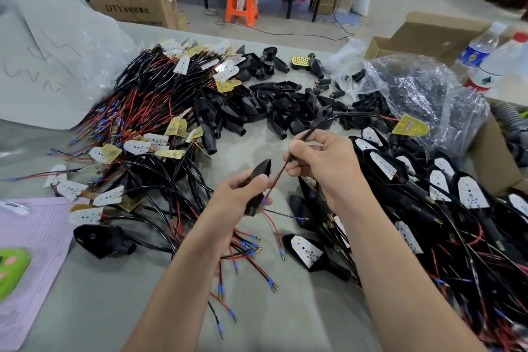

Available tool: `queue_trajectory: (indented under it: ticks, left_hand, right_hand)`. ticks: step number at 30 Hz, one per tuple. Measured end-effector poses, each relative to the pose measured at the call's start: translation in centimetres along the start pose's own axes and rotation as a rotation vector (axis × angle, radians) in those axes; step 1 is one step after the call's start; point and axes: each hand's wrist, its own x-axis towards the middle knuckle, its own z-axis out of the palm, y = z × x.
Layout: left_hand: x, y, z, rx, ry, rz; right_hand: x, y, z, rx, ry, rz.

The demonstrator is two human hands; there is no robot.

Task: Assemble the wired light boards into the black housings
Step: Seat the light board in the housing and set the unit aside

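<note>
"Since everything lies on that wide grey table (300, 323), why three separate heaps?"

"Sorting, I'd guess. On the left is the tangled heap of red-and-black wired light boards (148, 111). The pile of empty black plastic housings (274, 106) is in the middle, and the stack of housings with white boards already seated (428, 194) is on the right. All of it is within reach."

"And the hands?"

"The left hand (243, 194) has its fingers curled round one black teardrop-shaped housing (258, 177), raised above the table between the heaps. The pointed end is up and the narrow neck down, probably so the wire can run through the neck. The right hand (323, 163) is just beside it and pinches a thin black cable (323, 123) between thumb and fingertips, with the other fingers tucked in."

"Where's that cable's board?"

"At its far end. It's a small yellow pointed circuit board (410, 126), in the air over the right-hand stack and well apart from the held housing, so it isn't seated yet."

"And at the neck?"

"Blurred blue-sleeved wire tips (264, 203) sit close by it. I can't tell whether they're threaded through."
</note>
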Motion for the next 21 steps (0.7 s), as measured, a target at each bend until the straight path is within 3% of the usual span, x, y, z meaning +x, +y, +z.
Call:
queue_trajectory:
  ticks: [4,13,21]
  left_hand:
    - [0.0,0.3,0.1,0.054,0.044,0.046]
    - [0.0,0.0,-0.3,-0.055,-0.027,0.010]
    - [0.2,-0.5,0.0,-0.075,-0.042,0.030]
  right_hand:
    - [0.2,0.0,0.4,-0.052,-0.039,-0.012]
    - [0.5,0.0,0.7,0.150,0.138,-0.076]
    - [0.0,1.1,0.5,0.136,0.086,0.004]
